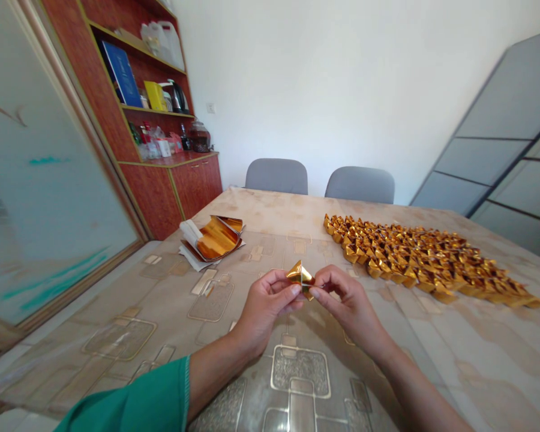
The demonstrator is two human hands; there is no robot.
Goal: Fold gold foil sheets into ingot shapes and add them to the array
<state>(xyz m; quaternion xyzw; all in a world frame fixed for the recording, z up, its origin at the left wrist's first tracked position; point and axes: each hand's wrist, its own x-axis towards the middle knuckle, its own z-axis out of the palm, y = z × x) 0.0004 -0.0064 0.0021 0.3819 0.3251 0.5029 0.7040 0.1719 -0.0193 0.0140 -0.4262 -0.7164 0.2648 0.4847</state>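
Observation:
My left hand (265,303) and my right hand (344,297) meet above the table's middle, both pinched on one small folded gold paper piece (300,277). Each hand's thumb and fingers press its lower corners, so the piece stands up between them in a pointed shape. To the right lies a wide spread of several finished folded gold pieces (425,258), laid in rows. A stack of flat gold sheets (215,238) with a white paper roll on it rests to the left, beyond my left hand.
The table (130,336) has a beige patterned cover. Two grey chairs (319,179) stand at its far side. A red-brown cabinet (162,150) with shelves of bottles and books rises at the left. A grey panelled partition (508,150) stands at the right.

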